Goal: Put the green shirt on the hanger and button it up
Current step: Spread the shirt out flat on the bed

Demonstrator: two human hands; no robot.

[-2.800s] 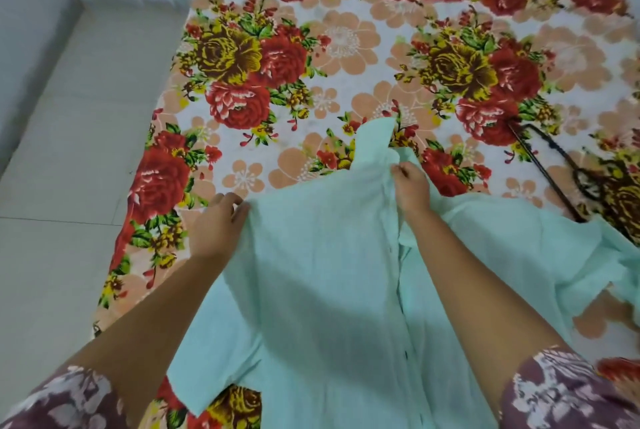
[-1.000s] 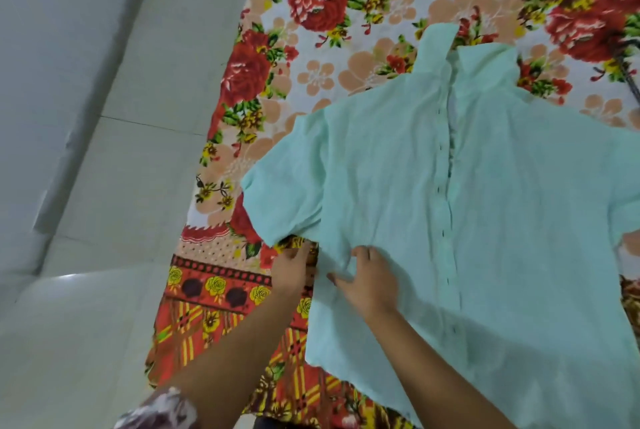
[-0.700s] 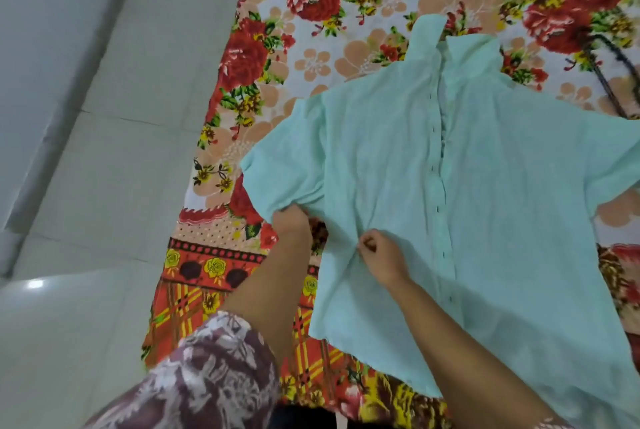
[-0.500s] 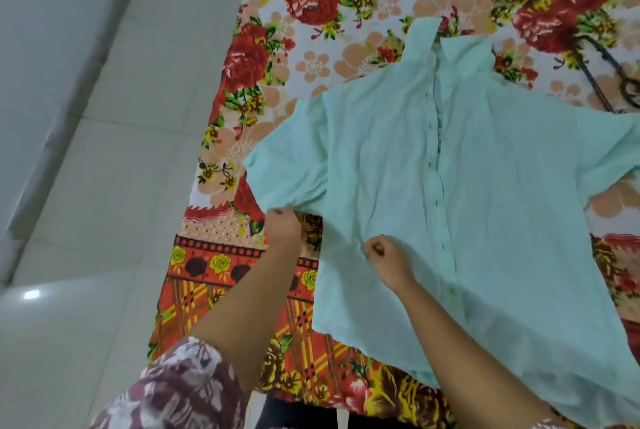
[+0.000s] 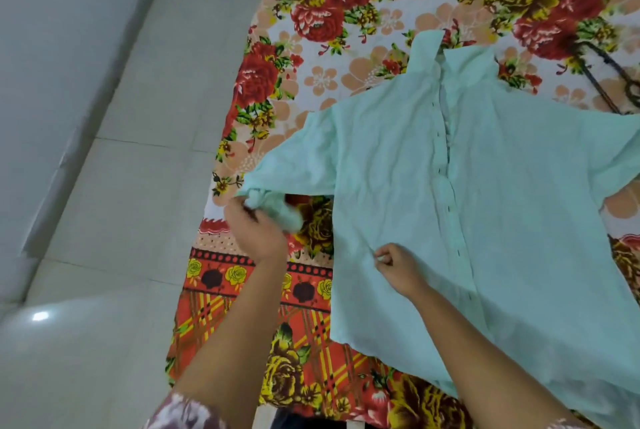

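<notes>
The pale green shirt (image 5: 491, 200) lies flat and face up on the floral bedsheet (image 5: 349, 6), collar pointing away from me, its button placket running down the middle. My left hand (image 5: 254, 228) grips the bunched end of the shirt's left sleeve and holds it stretched out toward the sheet's left edge. My right hand (image 5: 398, 267) pinches the fabric of the front panel left of the placket. The dark hanger (image 5: 613, 79) lies on the sheet at the far right, beyond the shirt's right shoulder, partly cut off by the frame edge.
The sheet's left edge (image 5: 221, 165) meets a pale tiled floor (image 5: 121, 186). A grey wall (image 5: 52, 48) runs along the left. My patterned sleeves show at the bottom.
My left hand has pulled the left sleeve outward to the left, straightening it. My right hand stays pinched on the front panel. Earlier both hands were up near the collar.
</notes>
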